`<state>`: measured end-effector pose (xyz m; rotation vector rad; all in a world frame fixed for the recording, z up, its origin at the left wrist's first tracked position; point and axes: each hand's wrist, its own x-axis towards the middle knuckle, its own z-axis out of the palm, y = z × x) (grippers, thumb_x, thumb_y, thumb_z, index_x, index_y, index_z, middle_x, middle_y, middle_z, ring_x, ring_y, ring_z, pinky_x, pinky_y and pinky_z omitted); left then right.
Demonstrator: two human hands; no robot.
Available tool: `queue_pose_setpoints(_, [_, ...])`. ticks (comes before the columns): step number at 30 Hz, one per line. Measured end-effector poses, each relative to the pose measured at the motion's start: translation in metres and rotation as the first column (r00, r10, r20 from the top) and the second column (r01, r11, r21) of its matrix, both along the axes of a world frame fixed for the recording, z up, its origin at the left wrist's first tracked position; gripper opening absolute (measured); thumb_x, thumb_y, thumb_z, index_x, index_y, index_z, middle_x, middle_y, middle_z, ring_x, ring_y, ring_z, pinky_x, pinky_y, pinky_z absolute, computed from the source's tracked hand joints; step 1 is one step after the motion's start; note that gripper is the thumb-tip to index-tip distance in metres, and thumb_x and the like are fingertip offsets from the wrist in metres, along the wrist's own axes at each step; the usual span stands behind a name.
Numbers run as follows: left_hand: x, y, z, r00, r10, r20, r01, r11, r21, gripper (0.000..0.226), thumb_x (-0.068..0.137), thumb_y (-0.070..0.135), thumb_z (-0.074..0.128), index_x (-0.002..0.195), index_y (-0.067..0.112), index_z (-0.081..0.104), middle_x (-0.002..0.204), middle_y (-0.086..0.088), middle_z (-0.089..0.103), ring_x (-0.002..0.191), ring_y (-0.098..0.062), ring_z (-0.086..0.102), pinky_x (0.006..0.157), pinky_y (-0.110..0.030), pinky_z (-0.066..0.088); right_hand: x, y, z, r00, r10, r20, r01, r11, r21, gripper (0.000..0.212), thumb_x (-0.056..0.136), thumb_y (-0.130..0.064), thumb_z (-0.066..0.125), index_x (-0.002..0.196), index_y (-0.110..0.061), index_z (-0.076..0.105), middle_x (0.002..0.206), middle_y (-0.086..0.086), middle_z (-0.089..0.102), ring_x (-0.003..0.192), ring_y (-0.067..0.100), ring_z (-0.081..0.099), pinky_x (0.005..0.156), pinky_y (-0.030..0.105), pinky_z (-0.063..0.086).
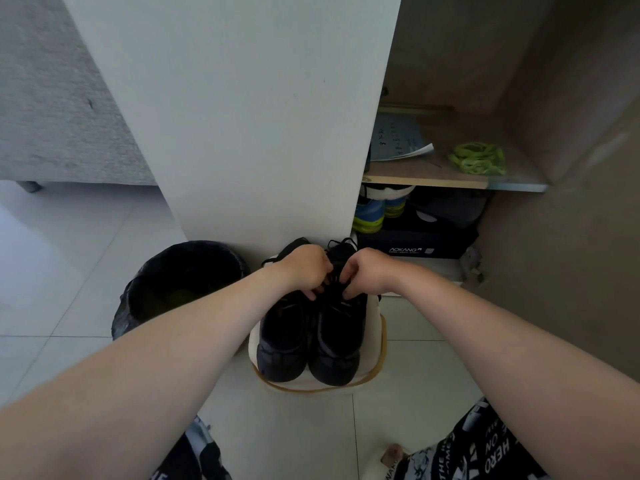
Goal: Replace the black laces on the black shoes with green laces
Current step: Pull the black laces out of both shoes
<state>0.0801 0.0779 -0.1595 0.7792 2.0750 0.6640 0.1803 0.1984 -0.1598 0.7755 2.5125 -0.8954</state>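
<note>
Two black shoes stand side by side on a small cream stool [375, 344], toes pointing toward me: the left shoe [282, 341] and the right shoe [337, 344]. My left hand [304, 268] and my right hand [367, 271] meet over the right shoe's lacing, fingers curled and pinching its black lace [334, 282]. The fingertips hide the exact grip. A bundle of green laces [479, 158] lies on a cabinet shelf at the upper right, far from both hands.
A bin with a black liner [180, 285] stands left of the stool. The white cabinet door [242, 116] rises behind the shoes. The open cabinet holds papers [398, 140], blue-yellow sneakers [372, 214] and a dark shoebox [415, 244]. Pale floor tiles surround the stool.
</note>
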Motion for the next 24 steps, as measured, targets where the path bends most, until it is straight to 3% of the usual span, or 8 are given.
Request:
queue_pose_setpoints(2, [0.002, 0.001, 0.000, 1.000, -0.017, 0.008, 0.017, 1.000, 0.015, 0.019, 0.103, 0.010, 0.047, 0.093, 0.003, 0.061, 0.089, -0.012, 0.067, 0.089, -0.033, 0.071, 0.068, -0.039, 0.062, 0.000, -0.001, 0.000, 1.000, 0.017, 0.001, -0.017, 1.000, 0.014, 0.026, 0.075, -0.018, 0.084, 0.093, -0.027, 0.068, 0.085, -0.012, 0.061, 0.075, 0.006, 0.057, 0.061, 0.021, 0.044])
queue_pose_setpoints(5, [0.004, 0.002, -0.001, 0.999, 0.053, -0.004, -0.053, 0.997, 0.052, 0.026, 0.102, 0.012, 0.048, 0.077, 0.011, 0.058, 0.074, -0.006, 0.059, 0.065, -0.021, 0.062, 0.047, -0.023, 0.055, 0.000, -0.003, -0.003, 0.999, 0.033, -0.015, -0.033, 0.999, 0.040, 0.027, 0.075, -0.015, 0.082, 0.089, -0.029, 0.063, 0.085, -0.010, 0.059, 0.078, 0.011, 0.057, 0.061, 0.023, 0.044])
queue_pose_setpoints(10, [0.005, 0.011, 0.002, 0.993, -0.023, -0.112, 0.020, 1.000, -0.022, 0.025, 0.100, 0.013, 0.043, 0.082, 0.008, 0.059, 0.075, -0.011, 0.058, 0.057, -0.022, 0.054, 0.048, -0.028, 0.046, 0.001, 0.002, -0.001, 0.999, 0.051, 0.001, -0.051, 0.996, 0.073, 0.033, 0.075, -0.010, 0.080, 0.091, -0.029, 0.058, 0.094, -0.004, 0.057, 0.084, 0.015, 0.057, 0.060, 0.024, 0.043])
queue_pose_setpoints(13, [0.006, 0.016, 0.006, 0.970, -0.117, -0.212, 0.109, 0.993, -0.050, 0.028, 0.097, 0.020, 0.049, 0.089, -0.001, 0.066, 0.078, -0.017, 0.062, 0.059, -0.025, 0.055, 0.045, -0.022, 0.041, 0.004, 0.005, 0.000, 0.998, 0.069, 0.006, -0.069, 0.993, 0.096, 0.031, 0.076, -0.007, 0.076, 0.092, -0.027, 0.059, 0.097, -0.003, 0.058, 0.085, 0.016, 0.057, 0.062, 0.024, 0.044])
queue_pose_setpoints(15, [0.003, 0.017, 0.007, 0.971, -0.136, -0.198, 0.123, 0.989, -0.077, 0.023, 0.088, 0.014, 0.057, 0.098, -0.002, 0.070, 0.077, -0.015, 0.063, 0.053, -0.022, 0.055, 0.047, -0.019, 0.045, 0.005, 0.005, -0.001, 0.997, 0.078, -0.013, -0.076, 0.993, 0.095, 0.029, 0.076, -0.006, 0.074, 0.088, -0.028, 0.060, 0.091, -0.005, 0.058, 0.080, 0.013, 0.056, 0.059, 0.023, 0.043])
queue_pose_setpoints(18, [-0.009, 0.011, 0.014, 0.969, -0.189, -0.158, 0.165, 0.974, -0.153, 0.025, 0.083, 0.007, 0.064, 0.106, 0.003, 0.072, 0.089, -0.014, 0.069, 0.057, -0.020, 0.062, 0.061, -0.028, 0.057, 0.005, 0.001, 0.000, 0.994, 0.105, -0.041, -0.100, 0.990, 0.095, 0.026, 0.079, -0.003, 0.071, 0.085, -0.028, 0.064, 0.081, -0.010, 0.057, 0.074, 0.009, 0.056, 0.055, 0.018, 0.041])
queue_pose_setpoints(21, [-0.020, 0.000, 0.017, 0.937, -0.310, -0.162, 0.272, 0.938, -0.216, 0.017, 0.083, 0.014, 0.070, 0.098, 0.010, 0.074, 0.072, -0.007, 0.065, 0.054, -0.018, 0.058, 0.060, -0.024, 0.052, 0.004, -0.003, 0.001, 0.991, 0.115, -0.071, -0.110, 0.991, 0.082, 0.022, 0.082, -0.006, 0.068, 0.089, -0.027, 0.068, 0.078, -0.015, 0.056, 0.070, 0.003, 0.053, 0.055, 0.016, 0.039])
queue_pose_setpoints(24, [-0.026, -0.006, 0.013, 0.956, -0.262, -0.133, 0.243, 0.959, -0.143, 0.006, 0.087, 0.019, 0.071, 0.087, 0.015, 0.068, 0.071, -0.005, 0.064, 0.060, -0.015, 0.060, 0.059, -0.021, 0.054, 0.002, -0.007, 0.000, 0.986, 0.036, -0.160, -0.030, 0.999, 0.037, 0.012, 0.080, -0.024, 0.074, 0.091, -0.023, 0.069, 0.083, -0.013, 0.060, 0.079, 0.008, 0.058, 0.061, 0.020, 0.043])
